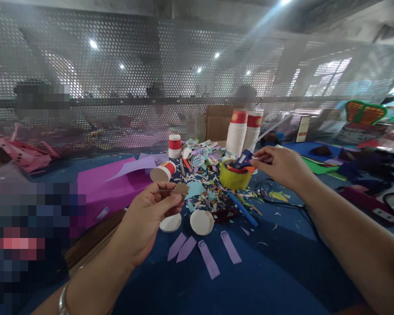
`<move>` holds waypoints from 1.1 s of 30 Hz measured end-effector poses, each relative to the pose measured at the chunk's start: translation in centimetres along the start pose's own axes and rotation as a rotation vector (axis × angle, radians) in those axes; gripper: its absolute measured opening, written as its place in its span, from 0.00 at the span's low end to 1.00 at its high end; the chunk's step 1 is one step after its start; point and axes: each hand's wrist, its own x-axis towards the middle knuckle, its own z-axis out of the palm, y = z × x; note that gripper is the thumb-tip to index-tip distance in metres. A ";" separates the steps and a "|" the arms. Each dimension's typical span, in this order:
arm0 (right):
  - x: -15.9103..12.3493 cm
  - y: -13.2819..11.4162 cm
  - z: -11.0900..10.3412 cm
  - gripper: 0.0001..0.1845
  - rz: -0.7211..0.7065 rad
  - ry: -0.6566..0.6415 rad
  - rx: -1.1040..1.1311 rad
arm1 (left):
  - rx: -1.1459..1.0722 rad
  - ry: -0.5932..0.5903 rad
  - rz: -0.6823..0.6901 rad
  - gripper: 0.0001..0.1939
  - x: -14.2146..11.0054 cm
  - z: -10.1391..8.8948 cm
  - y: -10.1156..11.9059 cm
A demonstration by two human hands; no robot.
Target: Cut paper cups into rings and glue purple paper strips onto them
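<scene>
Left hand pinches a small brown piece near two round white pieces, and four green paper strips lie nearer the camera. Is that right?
Not quite: the paper strips are purple, not green, as the head view shows. The rest stands: the left hand pinches a small brown piece near two round white pieces, and the four strips lie nearer the camera.

The left arm (100, 273) rises from the lower left, slanting up and to the right. The left wrist (131, 253) looks nearly straight. The left hand (153, 210) is closed in a pinch, thumb extended to the right on the near side, index finger opposite it and the other fingers curled.

The right arm (351, 232) slants up and to the left from the lower right. The right hand (277, 166) reaches higher in view, back upward, fingers bent and pointing left, thumb below them. Whether its fingertips meet is unclear.
</scene>
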 end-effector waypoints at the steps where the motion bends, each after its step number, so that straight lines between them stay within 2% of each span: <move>1: -0.2 -0.3 -0.2 0.11 -0.009 0.020 0.001 | -0.011 -0.008 0.003 0.13 0.0 0.0 0.0; 4: -1.1 -2.1 -0.6 0.09 -0.063 0.109 0.013 | -0.031 -0.021 -0.006 0.13 0.1 0.0 -0.2; 6: -2.0 -3.6 -0.7 0.07 -0.128 0.092 0.064 | -0.025 -0.029 -0.024 0.13 0.2 -0.1 -0.3; 8: -3.0 -5.3 -0.7 0.06 -0.253 -0.081 0.183 | -0.011 -0.042 -0.035 0.12 0.1 -0.1 -0.4; 10: -4.1 -6.7 -0.7 0.07 -0.357 -0.160 0.193 | 0.012 -0.053 -0.037 0.11 0.1 -0.2 -0.5; 13: -5.3 -8.0 -0.7 0.07 -0.485 -0.516 0.192 | 0.066 -0.068 -0.040 0.12 -0.1 -0.1 -0.5; 15: -5.9 -8.4 -0.7 0.07 -0.532 -0.695 0.180 | 0.100 -0.085 -0.033 0.13 -0.1 -0.1 -0.6; 17: -6.3 -8.5 -0.7 0.09 -0.548 -0.789 0.158 | 0.122 -0.105 -0.023 0.13 -0.1 -0.1 -0.6; 22: -6.6 -8.5 -0.5 0.12 -0.502 -0.874 0.124 | 0.158 -0.113 -0.017 0.13 0.1 0.0 -0.7; 27: -6.3 -8.6 -0.4 0.07 -0.455 -0.923 0.151 | 0.161 -0.134 -0.021 0.17 -0.1 0.1 -0.7; 31: -5.9 -8.6 -0.3 0.07 -0.467 -0.990 0.284 | 0.172 -0.153 -0.001 0.12 -0.3 0.1 -0.6; 33: -5.7 -8.7 -0.3 0.06 -0.442 -0.977 0.382 | 0.172 -0.179 -0.009 0.09 -0.5 0.2 -0.5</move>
